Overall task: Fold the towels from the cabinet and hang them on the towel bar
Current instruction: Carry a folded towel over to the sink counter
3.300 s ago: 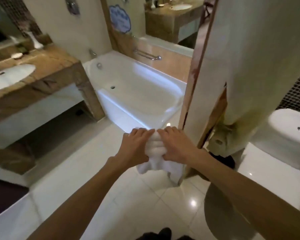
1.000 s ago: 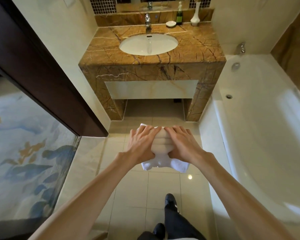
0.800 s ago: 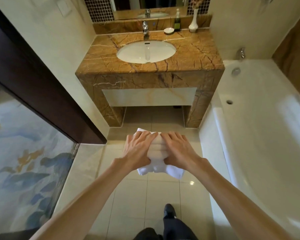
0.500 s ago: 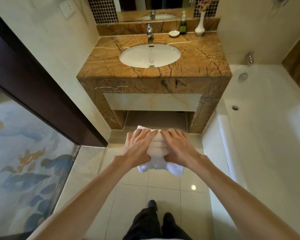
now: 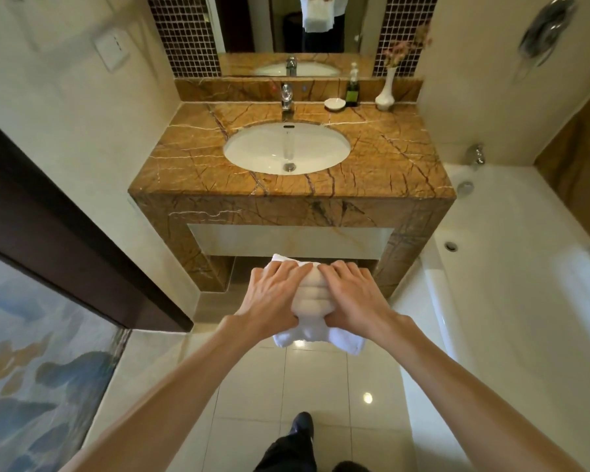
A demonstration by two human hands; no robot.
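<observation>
The towel (image 5: 309, 299) is in the air, in front of the person and just on the near side of the sink counter (image 5: 399, 158), above the floor tiles. It sits pressed between the two hands. The left hand (image 5: 273, 298) holds its left side and the right hand (image 5: 355, 298) its right side, so both are equally near to it. The fingers (image 5: 288, 272) of each hand lie close together, bent over the top of the bundle, with the tips of both hands almost meeting at the far edge. The thumbs go under the cloth and I cannot see them well. The towel is gathered in pleats that run from left to right. Its long axis runs from far to near, and a loose end hangs down below the wrists.

No towel bar shows here, so I judge the towel must first be carried to it. The bathtub (image 5: 525, 274) is to the right.
</observation>
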